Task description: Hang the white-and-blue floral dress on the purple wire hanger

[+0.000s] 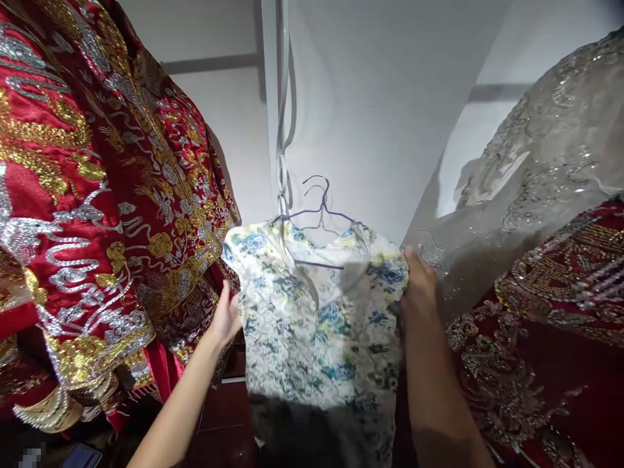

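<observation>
A white sleeveless dress (322, 325) with blue and yellow flowers hangs upright in front of me on a thin purple wire hanger (316, 209). The hanger's hook points up, with nothing seen on it. At the dress's left edge, just below the armhole, my left hand (229, 312) is closed on the cloth, its fingers partly behind it. My right hand (418, 276) grips the opposite side near the shoulder, slightly blurred. Deep shadow covers the lower part of the dress.
To the left hangs a red jacket (160, 169) with gold and silver embroidery. A sheer beaded white gown (541, 149) and a dark red beaded garment (526, 364) are on the right. A white cord (283, 97) runs down the pale wall. A phone (82, 456) lies bottom left.
</observation>
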The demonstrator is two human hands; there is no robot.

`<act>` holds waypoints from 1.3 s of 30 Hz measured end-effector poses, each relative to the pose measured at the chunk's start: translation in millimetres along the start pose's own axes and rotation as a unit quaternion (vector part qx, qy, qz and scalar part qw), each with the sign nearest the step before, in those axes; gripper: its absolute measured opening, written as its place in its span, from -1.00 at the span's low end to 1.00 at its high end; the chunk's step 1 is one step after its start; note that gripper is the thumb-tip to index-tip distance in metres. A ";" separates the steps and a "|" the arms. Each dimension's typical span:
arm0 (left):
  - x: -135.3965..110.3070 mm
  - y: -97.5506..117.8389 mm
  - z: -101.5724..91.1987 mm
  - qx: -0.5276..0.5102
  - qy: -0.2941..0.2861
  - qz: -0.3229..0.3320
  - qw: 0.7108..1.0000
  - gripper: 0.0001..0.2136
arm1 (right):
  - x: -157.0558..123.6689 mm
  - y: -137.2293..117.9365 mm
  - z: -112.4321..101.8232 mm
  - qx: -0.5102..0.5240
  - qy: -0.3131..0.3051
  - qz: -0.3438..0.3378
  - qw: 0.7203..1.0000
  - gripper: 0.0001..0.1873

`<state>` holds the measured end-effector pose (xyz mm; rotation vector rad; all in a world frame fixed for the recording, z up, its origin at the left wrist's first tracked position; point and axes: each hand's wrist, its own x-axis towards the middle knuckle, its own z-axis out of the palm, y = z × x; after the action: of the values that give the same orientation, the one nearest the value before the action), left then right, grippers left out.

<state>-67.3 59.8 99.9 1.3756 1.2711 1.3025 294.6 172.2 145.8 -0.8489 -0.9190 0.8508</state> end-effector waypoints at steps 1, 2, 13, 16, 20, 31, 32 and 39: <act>-4.9 -9.9 -1.5 -0.043 0.051 -0.037 0.997 -0.19 | -1.0 -2.4 12.4 0.012 0.027 -0.007 1.000 -0.56; -8.6 -19.5 -0.3 -0.091 0.097 -0.070 0.989 -0.26 | -3.8 -3.4 25.6 0.020 0.041 -0.009 0.999 -0.55; -55.8 -83.6 39.8 -0.204 0.282 -0.105 0.931 -0.47 | -49.6 63.5 -2.5 -0.011 0.070 -0.004 0.997 -0.52; -66.8 -83.7 44.1 -0.226 0.317 -0.139 0.911 -0.39 | -68.1 80.6 -29.7 -0.028 0.183 -0.036 0.982 -0.55; -70.1 -78.0 52.6 -0.285 0.307 -0.169 0.892 -0.38 | -104.1 87.2 -13.7 -0.074 0.044 0.034 0.996 -0.55; -73.7 -56.0 67.5 -0.364 0.217 -0.165 0.891 -0.39 | -175.8 126.4 77.0 -0.161 -0.423 0.288 0.844 -0.53; -72.8 -58.4 65.2 -0.360 0.222 -0.167 0.891 -0.40 | -174.5 127.5 75.7 -0.158 -0.429 0.296 0.839 -0.58; -53.9 -88.5 38.8 -0.063 0.394 -0.019 0.917 -0.54 | -170.2 123.8 65.1 -0.167 -0.429 0.294 0.838 -0.69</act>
<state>-36.9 21.6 0.7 0.7212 1.6720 1.9717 145.7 87.7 7.1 -1.0912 -1.6650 1.7202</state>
